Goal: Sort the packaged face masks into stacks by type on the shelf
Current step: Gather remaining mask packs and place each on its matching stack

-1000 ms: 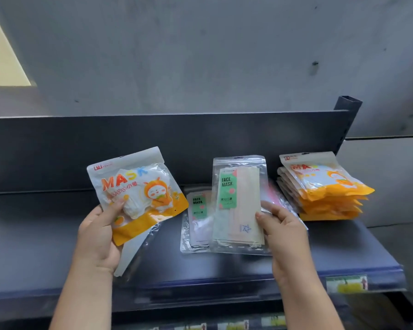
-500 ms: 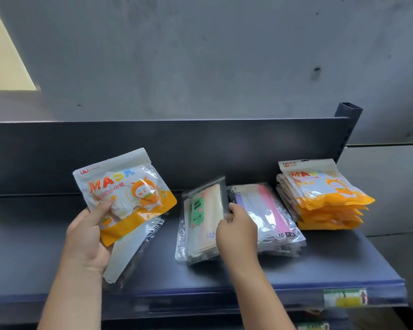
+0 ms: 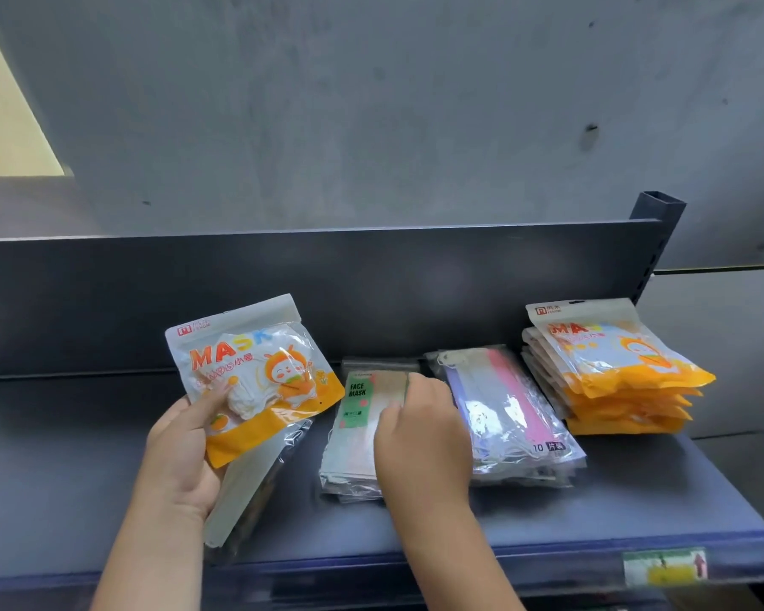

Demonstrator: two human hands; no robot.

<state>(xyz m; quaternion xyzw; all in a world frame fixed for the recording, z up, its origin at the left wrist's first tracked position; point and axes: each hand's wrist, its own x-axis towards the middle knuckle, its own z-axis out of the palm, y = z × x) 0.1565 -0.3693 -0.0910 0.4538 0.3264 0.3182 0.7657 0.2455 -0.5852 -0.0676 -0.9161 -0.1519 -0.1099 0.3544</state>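
Grey concrete backs the dark metal shelf [image 3: 107, 434]; an orange glossy mask pouch [image 3: 256, 377] is pinched by the left hand [image 3: 182, 456], while the right hand [image 3: 420, 434] is pressed, seemingly flat, on the clear crinkled face-mask packs [image 3: 353, 434].

Shop: price-tagged shelf [image 3: 548, 535] of goods

Right hand [image 3: 420, 438] hides half FACE MASK pack [image 3: 353, 416]; price tag [image 3: 664, 566] blurred.

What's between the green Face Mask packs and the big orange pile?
A stack of clear packs with pink and purple masks lies between the Face Mask packs and the orange stack, in the head view.
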